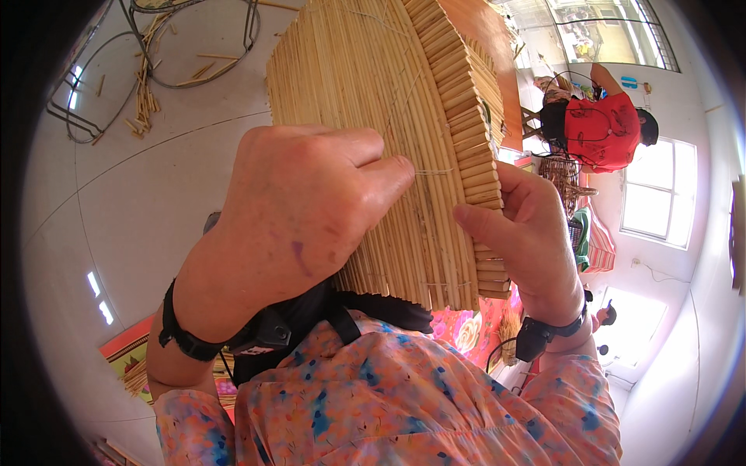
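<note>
A panel of pale straw stalks (361, 81) stands in front of me, with short cut stalks banded along its right edge and thin thread across it. My left hand (303, 202) is closed over its middle, finger and thumb pinched at a fine pale thread (431, 172) that runs toward the right edge; the fingertips are partly hidden. My right hand (527, 233) grips that edge, thumb on the front and fingers curled round behind.
Wire frames (203, 81) and scattered stalks (146, 105) lie on the pale floor at upper left. A brown board (509, 93) is behind the panel. At right are a person in red (590, 128), a wicker basket (557, 186), another person (604, 314) and windows.
</note>
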`<state>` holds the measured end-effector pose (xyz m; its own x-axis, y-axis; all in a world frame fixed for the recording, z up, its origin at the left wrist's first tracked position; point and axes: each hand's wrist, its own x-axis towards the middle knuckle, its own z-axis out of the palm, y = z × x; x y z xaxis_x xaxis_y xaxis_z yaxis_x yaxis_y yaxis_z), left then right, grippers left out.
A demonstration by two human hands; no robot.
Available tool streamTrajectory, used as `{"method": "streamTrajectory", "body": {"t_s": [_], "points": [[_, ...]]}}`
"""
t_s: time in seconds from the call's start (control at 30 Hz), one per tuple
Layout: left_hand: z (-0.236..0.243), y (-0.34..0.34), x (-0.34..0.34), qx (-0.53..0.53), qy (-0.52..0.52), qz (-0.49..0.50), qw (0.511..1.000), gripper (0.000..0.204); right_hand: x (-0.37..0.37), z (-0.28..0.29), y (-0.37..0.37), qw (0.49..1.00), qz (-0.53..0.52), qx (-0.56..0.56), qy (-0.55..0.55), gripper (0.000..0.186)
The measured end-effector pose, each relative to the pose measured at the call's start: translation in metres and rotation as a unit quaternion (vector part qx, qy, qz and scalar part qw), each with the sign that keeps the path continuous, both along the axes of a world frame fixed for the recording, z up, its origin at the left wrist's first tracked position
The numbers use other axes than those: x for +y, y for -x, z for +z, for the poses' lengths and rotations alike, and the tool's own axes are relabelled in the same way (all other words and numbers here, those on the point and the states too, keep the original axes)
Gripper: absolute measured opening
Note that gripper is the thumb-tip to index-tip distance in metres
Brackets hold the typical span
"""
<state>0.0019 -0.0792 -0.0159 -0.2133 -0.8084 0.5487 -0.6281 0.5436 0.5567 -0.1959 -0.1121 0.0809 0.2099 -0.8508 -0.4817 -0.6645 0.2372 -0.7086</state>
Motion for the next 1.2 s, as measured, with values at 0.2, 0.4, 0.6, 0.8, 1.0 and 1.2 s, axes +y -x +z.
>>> {"method": "streamTrajectory", "body": {"t_s": [0.2,0.4,0.6,0.8,1.0,1.2], "points": [[0.000,-0.001,-0.005,0.007,-0.005,-0.014,1.000,0.017,0.002,0.003,-0.007,0.999,-0.029,-0.036,-0.007,0.018],[0.001,0.004,-0.010,0.016,0.001,-0.032,0.999,0.015,-0.002,0.003,0.005,0.999,0.006,-0.036,-0.017,0.018],[0.004,0.008,-0.012,0.023,-0.021,-0.038,0.999,0.011,-0.003,-0.002,0.010,0.997,0.014,-0.069,0.005,0.020],[0.008,0.005,-0.011,0.039,-0.032,-0.050,0.997,0.015,-0.002,-0.009,0.024,0.987,0.068,-0.144,0.009,0.029],[0.017,0.006,-0.009,-0.009,-0.068,-0.034,0.997,0.017,0.007,-0.041,0.051,0.939,0.027,-0.338,-0.051,0.034],[0.028,0.006,-0.010,-0.051,-0.130,-0.048,0.989,0.024,0.023,-0.094,0.049,0.909,0.031,-0.403,0.098,0.032]]}}
